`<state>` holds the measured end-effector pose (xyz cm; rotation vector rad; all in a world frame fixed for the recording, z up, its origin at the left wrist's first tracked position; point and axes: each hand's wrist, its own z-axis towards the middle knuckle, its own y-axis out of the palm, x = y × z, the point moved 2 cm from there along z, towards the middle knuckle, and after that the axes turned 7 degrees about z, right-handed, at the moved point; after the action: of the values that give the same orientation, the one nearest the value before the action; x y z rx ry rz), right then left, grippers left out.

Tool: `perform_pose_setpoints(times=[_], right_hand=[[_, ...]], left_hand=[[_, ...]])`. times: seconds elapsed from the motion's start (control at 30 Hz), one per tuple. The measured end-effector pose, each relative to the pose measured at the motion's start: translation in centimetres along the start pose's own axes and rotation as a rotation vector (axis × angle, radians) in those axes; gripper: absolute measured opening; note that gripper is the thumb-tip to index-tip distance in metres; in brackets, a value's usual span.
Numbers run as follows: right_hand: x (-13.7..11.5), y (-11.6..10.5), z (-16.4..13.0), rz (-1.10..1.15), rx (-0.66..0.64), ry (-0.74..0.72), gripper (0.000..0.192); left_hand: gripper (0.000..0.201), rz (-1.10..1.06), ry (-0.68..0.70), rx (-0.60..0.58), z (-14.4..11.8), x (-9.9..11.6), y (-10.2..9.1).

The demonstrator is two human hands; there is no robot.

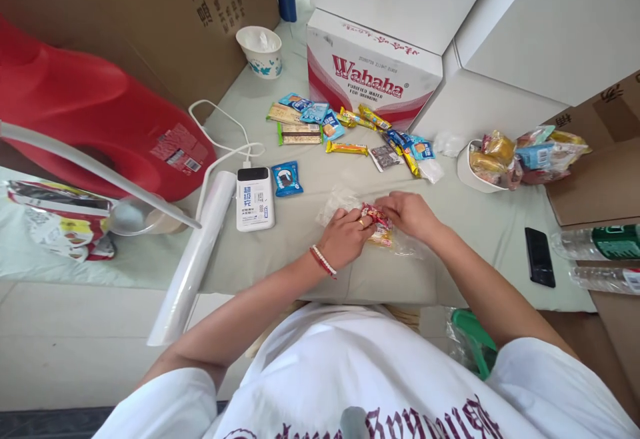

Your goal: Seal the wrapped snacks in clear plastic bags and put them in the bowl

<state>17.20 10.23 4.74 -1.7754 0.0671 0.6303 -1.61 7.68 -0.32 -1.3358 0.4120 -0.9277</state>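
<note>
Near the table's front edge, a small red and yellow snack packet (383, 235) lies between my hands on a crumpled clear plastic bag (340, 202). My left hand (350, 235), with a ring and a beaded bracelet, has its fingers bent over the packet's left side. From the right, my right hand (413, 215) pinches the packet's upper end, fingertips drawn together. Both hands partly hide the packet. Beyond them lie several wrapped snacks, among them a yellow stick packet (347, 149), a dark packet (385, 157) and a blue packet (288, 179).
To the left are a white power bank (255, 200) with a cable, a roll of clear film (197, 252) and a big red jug (100, 112). A Wahaha box (373, 69) and paper cup (260, 52) stand behind. Rightward are a snack-filled bowl (480, 177) and phone (540, 257).
</note>
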Motion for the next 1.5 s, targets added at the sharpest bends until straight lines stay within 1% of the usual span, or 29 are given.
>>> perform_pose_setpoints(times=[0.07, 0.13, 0.17, 0.23, 0.3, 0.33, 0.37, 0.4, 0.47, 0.5, 0.57, 0.63, 0.73, 0.77, 0.8, 0.83, 0.93, 0.97, 1.0, 1.03, 1.07, 1.13, 1.17, 1.23, 1.3, 1.33, 1.4, 1.43, 1.5], right_hand=[[-0.5, 1.9, -2.3, -0.089, 0.01, -0.081, 0.026], [-0.4, 4.2, -4.1, -0.177, 0.078, -0.164, 0.031], [-0.2, 5.3, -4.8, -0.205, 0.126, -0.195, 0.035], [0.2, 7.0, -5.7, -0.219, 0.211, -0.225, 0.04], [0.4, 8.0, -6.0, -0.209, 0.255, -0.246, 0.043], [0.4, 8.2, -6.1, -0.199, 0.264, -0.256, 0.044], [0.4, 8.4, -6.1, -0.19, 0.266, -0.267, 0.045], [0.3, 8.4, -6.1, -0.18, 0.264, -0.276, 0.045], [0.2, 8.4, -6.2, -0.164, 0.254, -0.294, 0.045], [0.2, 8.4, -6.4, -0.158, 0.252, -0.299, 0.045], [0.2, 8.6, -6.8, -0.145, 0.268, -0.298, 0.045], [0.3, 9.0, -7.3, -0.124, 0.291, -0.303, 0.044], [0.3, 9.8, -7.7, -0.089, 0.278, -0.362, 0.046], [0.3, 9.9, -7.6, -0.091, 0.276, -0.375, 0.047], [0.3, 10.0, -7.4, -0.099, 0.28, -0.375, 0.048], [0.3, 10.0, -7.1, -0.109, 0.286, -0.363, 0.05], [0.4, 9.5, -6.0, -0.102, 0.264, -0.32, 0.052], [0.5, 9.3, -5.8, -0.088, 0.243, -0.312, 0.051], [0.5, 9.2, -5.7, -0.074, 0.226, -0.305, 0.051], [0.5, 9.1, -5.6, -0.061, 0.215, -0.299, 0.052], [0.5, 9.0, -5.6, -0.049, 0.208, -0.294, 0.053], [0.5, 9.0, -5.8, -0.028, 0.2, -0.29, 0.054], [0.5, 9.1, -5.8, -0.02, 0.199, -0.29, 0.054], [0.3, 9.4, -5.9, -0.002, 0.205, -0.292, 0.055], [0.0, 9.5, -5.9, 0.024, 0.233, -0.295, 0.053], [-0.2, 9.6, -6.0, 0.042, 0.255, -0.297, 0.051], [-0.3, 9.5, -6.3, 0.077, 0.301, -0.285, 0.043], [-0.3, 9.4, -6.6, 0.099, 0.32, -0.276, 0.038], [-0.1, 9.2, -7.3, 0.19, 0.337, -0.259, 0.032]], left_hand=[[0.035, -0.058, -0.014, 0.014, -0.7, -0.3, 0.1], [0.034, -0.144, -0.063, 0.059, -1.7, -1.0, 0.1], [0.033, -0.181, -0.122, 0.104, -2.3, -1.5, 0.1], [0.034, -0.207, -0.296, 0.227, -3.1, -2.7, -0.2], [0.056, -0.162, -0.441, 0.337, -3.4, -3.6, -0.8], [0.067, -0.126, -0.458, 0.361, -3.3, -3.8, -1.1], [0.07, -0.09, -0.434, 0.36, -3.0, -3.8, -1.4], [0.065, -0.061, -0.377, 0.341, -2.7, -3.7, -1.6], [0.039, -0.028, -0.224, 0.278, -2.1, -3.2, -1.9], [0.03, -0.021, -0.155, 0.249, -2.1, -3.1, -1.9], [0.03, -0.021, -0.038, 0.209, -2.8, -2.9, -1.6], [0.032, -0.03, 0.043, 0.173, -4.2, -3.2, -1.1], [0.033, -0.078, 0.081, 0.088, -6.2, -3.6, -0.4], [0.033, -0.106, 0.058, 0.064, -6.5, -3.8, -0.3], [0.034, -0.136, 0.001, 0.062, -6.4, -3.9, -0.3], [0.035, -0.155, -0.099, 0.086, -6.2, -4.0, -0.4], [0.04, -0.103, -0.558, 0.205, -4.7, -4.4, -0.9], [0.043, -0.071, -0.666, 0.198, -4.3, -4.4, -1.1], [0.044, -0.051, -0.721, 0.159, -4.0, -4.4, -1.3], [0.041, -0.051, -0.733, 0.102, -3.7, -4.3, -1.6], [0.031, -0.08, -0.721, 0.047, -3.7, -4.2, -1.9], [0.012, -0.221, -0.703, 0.003, -3.8, -3.8, -2.7], [0.009, -0.336, -0.709, 0.018, -3.9, -3.5, -3.1], [0.012, -0.589, -0.71, 0.064, -3.4, -2.4, -3.6], [0.015, -0.763, -0.696, 0.088, -2.2, -0.9, -3.4], [0.016, -0.803, -0.683, 0.078, -1.3, -0.1, -3.0], [0.022, -0.848, -0.658, 0.052, 0.5, 1.3, -1.8], [0.026, -0.815, -0.63, 0.049, 1.3, 1.9, -1.3], [0.03, -0.635, -0.549, 0.032, 2.5, 2.9, -0.4]])
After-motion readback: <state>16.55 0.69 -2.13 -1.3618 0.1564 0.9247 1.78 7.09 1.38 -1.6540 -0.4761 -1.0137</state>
